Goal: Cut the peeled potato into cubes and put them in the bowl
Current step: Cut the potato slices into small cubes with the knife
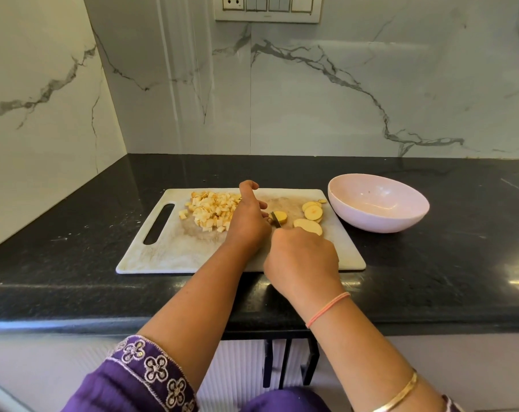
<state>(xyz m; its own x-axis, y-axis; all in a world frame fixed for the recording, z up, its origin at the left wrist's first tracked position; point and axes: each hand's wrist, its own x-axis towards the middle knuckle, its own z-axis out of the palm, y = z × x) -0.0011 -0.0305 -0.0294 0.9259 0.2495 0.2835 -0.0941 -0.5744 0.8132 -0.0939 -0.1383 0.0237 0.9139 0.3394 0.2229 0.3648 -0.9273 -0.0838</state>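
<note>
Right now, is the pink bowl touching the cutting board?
Apart. In the head view, a thin strip of dark counter shows between the bowl and the right edge of the cutting board.

No text, label, brand or number can be read on anything in view.

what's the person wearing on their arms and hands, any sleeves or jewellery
Both hands, the left hand and the right hand, are bare, with no gloves or visible rings. The left arm has a purple sleeve with a cuff embroidered in pale flower motifs. The right wrist carries a thin pink thread band, and further up the forearm sits a slim gold bangle.
</note>
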